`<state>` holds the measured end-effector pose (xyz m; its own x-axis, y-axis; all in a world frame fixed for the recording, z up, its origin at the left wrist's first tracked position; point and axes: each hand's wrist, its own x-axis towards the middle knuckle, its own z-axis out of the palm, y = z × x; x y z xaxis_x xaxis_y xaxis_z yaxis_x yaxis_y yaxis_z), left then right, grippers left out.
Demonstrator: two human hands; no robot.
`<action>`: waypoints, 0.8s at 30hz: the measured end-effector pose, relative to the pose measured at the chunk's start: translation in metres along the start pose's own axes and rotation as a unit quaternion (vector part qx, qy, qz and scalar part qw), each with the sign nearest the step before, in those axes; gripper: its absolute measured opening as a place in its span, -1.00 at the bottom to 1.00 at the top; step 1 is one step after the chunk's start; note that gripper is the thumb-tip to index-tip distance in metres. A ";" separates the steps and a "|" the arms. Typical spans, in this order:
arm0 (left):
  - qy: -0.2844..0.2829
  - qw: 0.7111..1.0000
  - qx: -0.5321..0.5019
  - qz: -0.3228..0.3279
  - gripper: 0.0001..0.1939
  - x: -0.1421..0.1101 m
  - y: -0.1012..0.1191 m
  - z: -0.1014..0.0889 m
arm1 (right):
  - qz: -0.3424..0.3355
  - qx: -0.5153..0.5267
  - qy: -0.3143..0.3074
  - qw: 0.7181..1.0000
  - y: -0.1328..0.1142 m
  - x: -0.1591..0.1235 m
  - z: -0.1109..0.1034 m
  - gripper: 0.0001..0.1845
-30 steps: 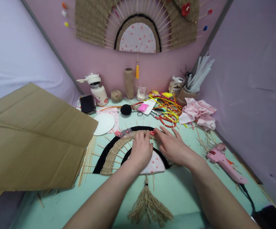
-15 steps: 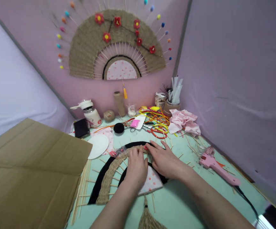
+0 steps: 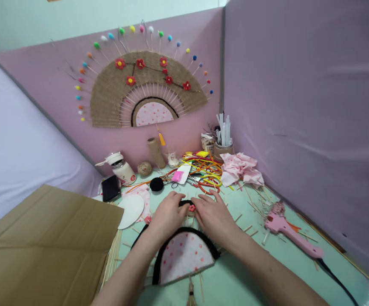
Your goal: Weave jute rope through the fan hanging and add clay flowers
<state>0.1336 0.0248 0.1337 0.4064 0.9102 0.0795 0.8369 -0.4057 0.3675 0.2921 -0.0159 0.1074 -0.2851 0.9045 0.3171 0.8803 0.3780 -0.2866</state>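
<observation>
A small coral-red flower [image 3: 191,208] sits at the top of the half-round woven fan's arch, between my two hands. My left hand [image 3: 171,212] is at its left, thumb and fingertips bent in against its edge. From the other side, my right hand [image 3: 214,216] touches it with thumb and forefinger, its other fingers reaching outward. The fan has a black outer band, sticks, and a white half-circle panel [image 3: 187,257] with pink dots, edged by a black inner band [image 3: 162,250]. My left forearm covers much of its woven left side. A straw tassel [image 3: 191,293] hangs below.
Cardboard [image 3: 50,242] covers the left side, near a white disc [image 3: 130,211]. A pink glue gun [image 3: 294,238] lies at right. Behind are a black yarn ball [image 3: 156,184], coloured pipe cleaners [image 3: 208,172] and crumpled pink cloth [image 3: 242,170]. A finished fan [image 3: 108,102] hangs on the wall.
The view has tilted upward. My left hand has shifted from over the fan's middle to the flower's left side, uncovering the dotted panel. My right hand stays at the flower's right.
</observation>
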 end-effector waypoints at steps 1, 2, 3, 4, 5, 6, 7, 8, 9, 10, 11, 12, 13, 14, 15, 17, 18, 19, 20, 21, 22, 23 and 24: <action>-0.006 1.000 0.014 -0.007 -0.66 0.009 -0.002 -0.007 | 0.000 0.002 -0.003 1.000 0.000 0.000 0.001 -0.72; -0.003 1.000 0.029 -0.008 -0.67 0.019 -0.005 -0.014 | -0.002 0.003 -0.003 1.000 0.000 0.000 0.002 -0.73; -0.007 0.999 0.039 0.002 -0.68 0.031 -0.008 -0.019 | -0.004 0.004 0.000 1.000 0.000 0.000 0.003 -0.74; -0.010 0.999 0.047 0.010 -0.70 0.045 -0.012 -0.024 | -0.006 0.007 0.006 1.000 0.000 0.000 0.004 -0.74; -0.017 0.999 0.047 0.006 -0.71 0.061 -0.015 -0.027 | -0.009 0.011 0.012 1.000 -0.001 0.000 0.005 -0.75; -0.026 0.998 0.048 -0.008 -0.72 0.079 -0.017 -0.030 | -0.011 0.016 0.017 1.000 -0.001 0.000 0.005 -0.75; -0.023 0.998 0.050 -0.009 -0.73 0.098 -0.018 -0.031 | -0.013 0.022 0.021 0.999 -0.001 0.000 0.006 -0.76; -0.019 0.998 0.053 -0.005 -0.74 0.118 -0.018 -0.031 | -0.015 0.028 0.026 0.999 -0.002 0.000 0.006 -0.77; -0.014 0.998 0.057 -0.006 -0.74 0.138 -0.017 -0.031 | -0.018 0.033 0.029 0.999 -0.003 0.000 0.006 -0.77; -0.008 0.998 0.062 -0.011 -0.74 0.159 -0.015 -0.028 | -0.021 0.036 0.033 0.999 -0.003 0.000 0.006 -0.77; 0.001 0.997 0.069 -0.020 -0.73 0.178 -0.013 -0.025 | -0.024 0.039 0.037 0.998 -0.004 0.000 0.007 -0.78; 0.008 0.997 0.076 -0.028 -0.73 0.196 -0.010 -0.021 | -0.028 0.040 0.040 0.998 -0.005 0.000 0.007 -0.78; 0.013 0.996 0.081 -0.033 -0.73 0.213 -0.007 -0.017 | -0.031 0.042 0.043 0.998 -0.005 -0.001 0.008 -0.78; 0.015 0.995 0.085 -0.038 -0.72 0.228 -0.005 -0.011 | -0.034 0.042 0.045 0.998 -0.006 -0.001 0.010 -0.78; 0.016 0.995 0.090 -0.045 -0.72 0.241 -0.003 -0.006 | -0.037 0.042 0.046 0.997 -0.006 -0.001 0.011 -0.77; 0.010 0.993 0.102 -0.063 -0.67 0.262 -0.001 0.004 | -0.043 0.040 0.046 0.997 -0.008 -0.001 0.015 -0.77; 0.004 0.991 0.108 -0.076 -0.66 0.270 -0.001 0.009 | -0.046 0.038 0.046 0.997 -0.008 -0.002 0.018 -0.78; -0.002 0.989 0.114 -0.089 -0.65 0.276 -0.002 0.014 | -0.050 0.036 0.049 0.997 -0.009 -0.001 0.021 -0.79; -0.008 0.988 0.119 -0.103 -0.65 0.282 -0.003 0.018 | -0.055 0.032 0.054 0.996 -0.010 -0.001 0.025 -0.80; -0.014 0.986 0.122 -0.115 -0.64 0.286 -0.004 0.022 | -0.060 0.028 0.061 0.996 -0.011 -0.001 0.028 -0.82; -0.018 0.984 0.124 -0.126 -0.64 0.291 -0.006 0.026 | -0.065 0.023 0.068 0.995 -0.011 0.000 0.032 -0.83; -0.021 0.983 0.124 -0.135 -0.65 0.295 -0.007 0.030 | -0.068 0.020 0.074 0.995 -0.012 0.001 0.035 -0.84; -0.022 0.982 0.123 -0.143 -0.65 0.298 -0.009 0.033 | -0.071 0.016 0.079 0.994 -0.012 0.001 0.039 -0.85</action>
<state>0.2595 0.2969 0.1239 0.1529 0.9876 -0.0358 0.9800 -0.1469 0.1340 0.2664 -0.0120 0.0763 -0.3403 0.7996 0.4947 0.8219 0.5085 -0.2565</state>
